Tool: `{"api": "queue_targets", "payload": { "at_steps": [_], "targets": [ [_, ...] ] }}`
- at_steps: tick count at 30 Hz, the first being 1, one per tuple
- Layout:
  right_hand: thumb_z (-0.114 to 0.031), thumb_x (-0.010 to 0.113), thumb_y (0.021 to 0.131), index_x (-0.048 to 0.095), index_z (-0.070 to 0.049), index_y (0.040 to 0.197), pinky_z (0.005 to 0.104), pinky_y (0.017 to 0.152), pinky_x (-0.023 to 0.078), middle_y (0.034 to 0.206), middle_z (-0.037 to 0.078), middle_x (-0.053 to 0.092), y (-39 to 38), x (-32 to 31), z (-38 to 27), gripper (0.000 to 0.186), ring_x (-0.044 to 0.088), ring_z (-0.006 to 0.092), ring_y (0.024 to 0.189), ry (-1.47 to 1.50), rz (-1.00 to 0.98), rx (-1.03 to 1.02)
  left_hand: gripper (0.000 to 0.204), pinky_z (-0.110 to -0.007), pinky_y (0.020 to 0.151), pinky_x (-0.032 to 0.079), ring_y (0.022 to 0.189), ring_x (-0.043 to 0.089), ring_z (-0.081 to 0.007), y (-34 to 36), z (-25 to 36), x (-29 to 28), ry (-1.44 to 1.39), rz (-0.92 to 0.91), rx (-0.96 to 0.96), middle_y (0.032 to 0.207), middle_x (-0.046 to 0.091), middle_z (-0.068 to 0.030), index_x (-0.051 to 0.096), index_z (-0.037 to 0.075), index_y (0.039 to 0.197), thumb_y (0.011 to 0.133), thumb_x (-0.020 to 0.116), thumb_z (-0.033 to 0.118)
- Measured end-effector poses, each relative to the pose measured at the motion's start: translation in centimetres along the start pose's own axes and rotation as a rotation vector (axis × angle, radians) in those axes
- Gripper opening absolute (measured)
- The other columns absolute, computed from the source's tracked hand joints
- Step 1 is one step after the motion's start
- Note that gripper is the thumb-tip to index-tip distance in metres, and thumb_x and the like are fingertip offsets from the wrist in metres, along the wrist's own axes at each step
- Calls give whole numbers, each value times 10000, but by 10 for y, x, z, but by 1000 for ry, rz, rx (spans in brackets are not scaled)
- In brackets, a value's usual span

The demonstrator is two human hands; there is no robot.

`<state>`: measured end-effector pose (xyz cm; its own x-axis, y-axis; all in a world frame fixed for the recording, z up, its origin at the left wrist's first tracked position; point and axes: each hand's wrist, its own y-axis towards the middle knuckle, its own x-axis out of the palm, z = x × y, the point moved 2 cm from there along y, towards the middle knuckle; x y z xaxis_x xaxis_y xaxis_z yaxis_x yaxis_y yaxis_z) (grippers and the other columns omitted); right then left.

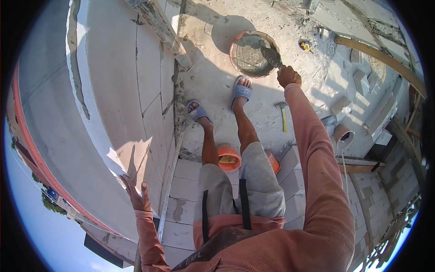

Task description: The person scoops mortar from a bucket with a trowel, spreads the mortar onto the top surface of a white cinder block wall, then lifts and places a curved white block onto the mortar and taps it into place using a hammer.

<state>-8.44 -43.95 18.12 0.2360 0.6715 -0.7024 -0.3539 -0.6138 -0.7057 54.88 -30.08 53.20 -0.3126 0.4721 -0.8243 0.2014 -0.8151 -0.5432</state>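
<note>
My right hand (288, 75) grips a steel trowel (273, 56), blade dipped in the round orange bucket of grey mortar (253, 53) on the floor beyond my sandals. My left hand (136, 196) hangs open, empty, beside the grey block wall (136, 90), probably for balance.

Right arm stretched forward, right hand (288, 75) clenched; left hand (136, 194) open, fingers spread, arm bent.

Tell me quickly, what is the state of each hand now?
Left hand: open, holding nothing.
Right hand: closed on a trowel in the mortar bucket.
</note>
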Motion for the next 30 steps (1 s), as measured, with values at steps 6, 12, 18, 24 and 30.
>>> {"api": "queue_targets", "payload": {
  "at_steps": [6,12,18,24,30],
  "targets": [
    [-397,569,945,698,-68,1078,492,902,527,1085,213,704,34,62,-32,378,663,406,1050,187,-94,-74,924,-479,1226,158,1519,124,-402,2,10,2,60,-20,-26,1628,116,-280,136,5,1577,968,550,564],
    [-550,603,913,662,-87,1089,502,853,516,1046,220,706,-21,51,63,499,669,419,989,512,-19,-193,934,-486,1217,182,1511,142,-425,3,4,-2,70,-14,-22,1624,103,-296,161,-11,1569,962,544,587],
    [-615,630,868,625,-74,1007,511,821,505,984,223,700,-99,39,78,559,660,433,959,522,-24,-103,955,-509,1213,169,1514,129,-426,-1,-15,4,43,33,17,1626,105,-292,159,31,1581,941,551,621],
    [-571,654,878,652,-77,1011,482,793,505,987,194,707,-155,5,24,512,666,410,950,661,161,-27,1012,-605,1185,144,1520,115,-415,5,-1,21,53,34,-22,1650,61,-241,98,76,1597,903,602,612],
    [-433,692,892,658,-41,1079,413,798,512,906,183,693,-268,-70,-126,436,666,331,816,1013,371,-369,964,-626,1173,159,1520,147,-400,-21,-13,25,42,218,51,1659,101,-197,157,84,1594,900,612,574]
  ]
}}
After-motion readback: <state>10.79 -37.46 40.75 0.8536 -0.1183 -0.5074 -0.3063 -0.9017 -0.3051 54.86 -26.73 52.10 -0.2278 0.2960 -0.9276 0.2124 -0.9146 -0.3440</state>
